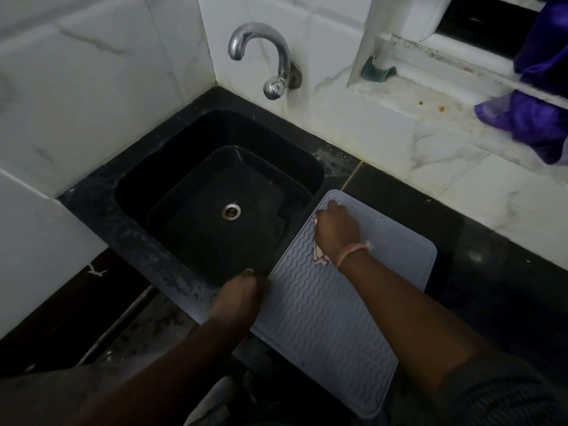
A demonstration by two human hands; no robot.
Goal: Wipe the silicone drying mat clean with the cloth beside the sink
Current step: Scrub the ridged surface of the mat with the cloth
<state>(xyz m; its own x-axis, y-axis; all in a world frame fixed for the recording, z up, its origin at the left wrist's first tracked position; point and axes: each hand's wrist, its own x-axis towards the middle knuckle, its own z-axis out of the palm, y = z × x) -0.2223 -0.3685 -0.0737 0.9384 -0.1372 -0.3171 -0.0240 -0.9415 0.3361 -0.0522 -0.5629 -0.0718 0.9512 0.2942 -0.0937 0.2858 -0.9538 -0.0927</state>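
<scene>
A grey silicone drying mat (332, 318) with wavy ridges lies on the black counter, right of the sink, its near end hanging over the counter's front edge. My right hand (336, 230) sits on the mat's far left part, fingers curled around a light cloth (319, 256). Only small bits of the cloth show, beside the knuckles and under the wrist. My left hand (239, 298) rests at the mat's left edge near the sink's front right corner, its fingers curled down at that edge. Whether they pinch the mat is unclear.
A black square sink (215, 192) with a metal drain fills the counter's left side. A chrome tap (267, 56) juts from the tiled wall above it. A purple cloth (531, 118) and a green scrubber (376, 70) lie on the window ledge at the right.
</scene>
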